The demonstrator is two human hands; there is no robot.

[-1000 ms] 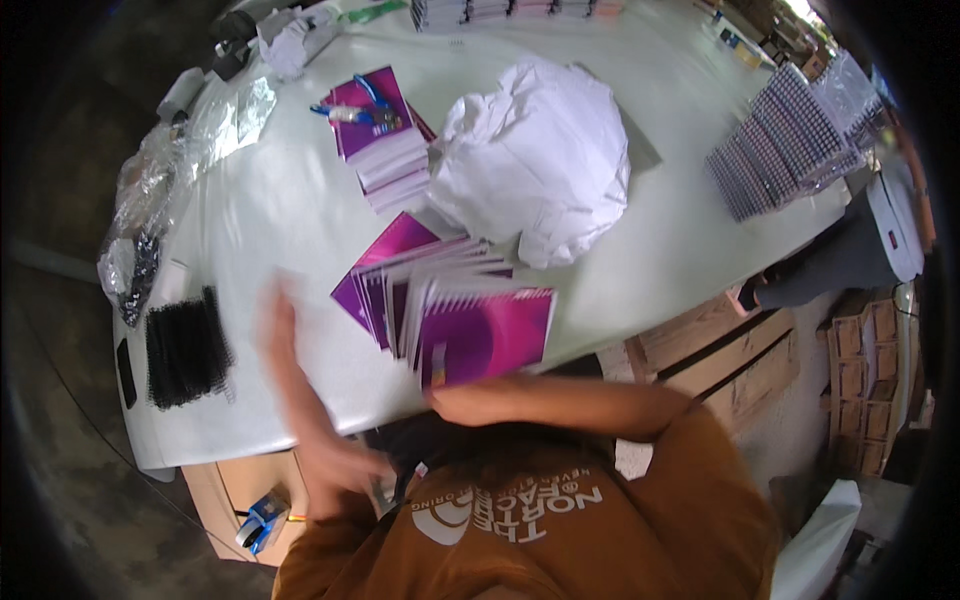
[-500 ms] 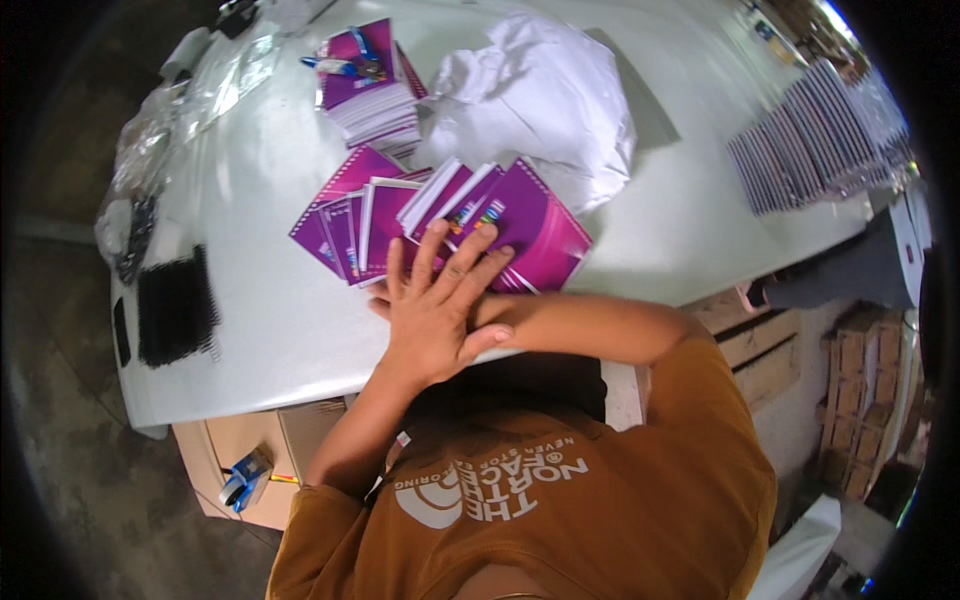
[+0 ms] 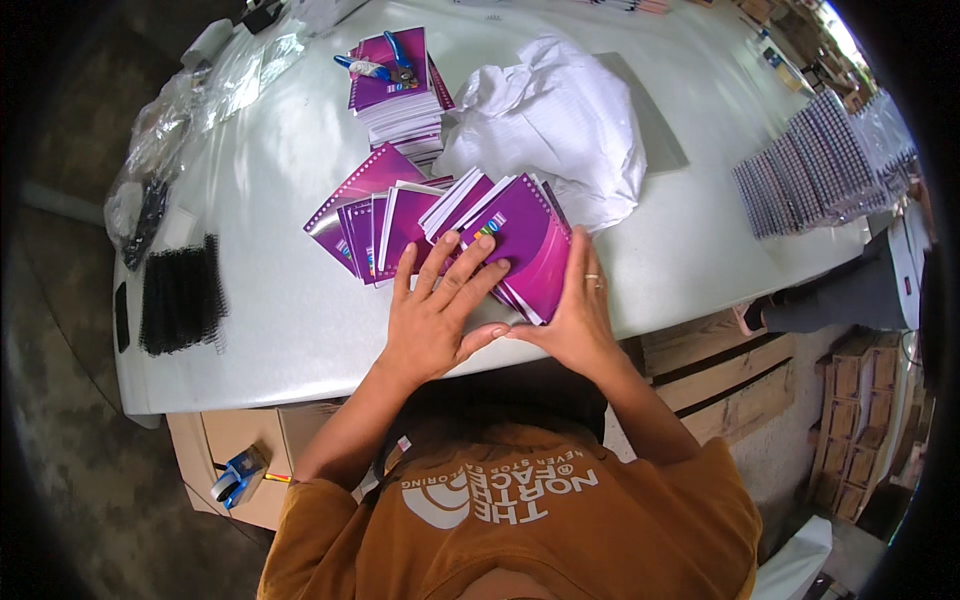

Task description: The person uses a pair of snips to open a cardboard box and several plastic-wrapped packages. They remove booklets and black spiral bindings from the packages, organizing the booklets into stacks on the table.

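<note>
Loose, unbound purple notebooks (image 3: 520, 220) with punched edges and white sheets lie fanned on the table in front of me. My left hand (image 3: 440, 305) rests with spread fingers over the near left part of the rightmost stack. My right hand (image 3: 580, 315) frames that stack's near right corner: its straight fingers run along the right edge and its thumb along the near one. Both thumbs meet at the tips. Further left in the fan, more purple notebooks (image 3: 365, 200) overlap. Behind them stands a taller notebook pile (image 3: 400, 120) with blue-handled pliers (image 3: 385, 68) on top.
Crumpled white wrapping (image 3: 550, 120) lies behind the fan. Black binding coils (image 3: 180, 300) sit at the table's left, near clear plastic (image 3: 160, 130). Bound notebooks (image 3: 810, 165) are piled at the right. A tape dispenser (image 3: 238, 478) rests on a cardboard box (image 3: 210, 430) below the table.
My right hand has come out from beneath the left one and moved to the stack's right edge. The rightmost stack looks turned and more upright. The whole view has shifted slightly.
</note>
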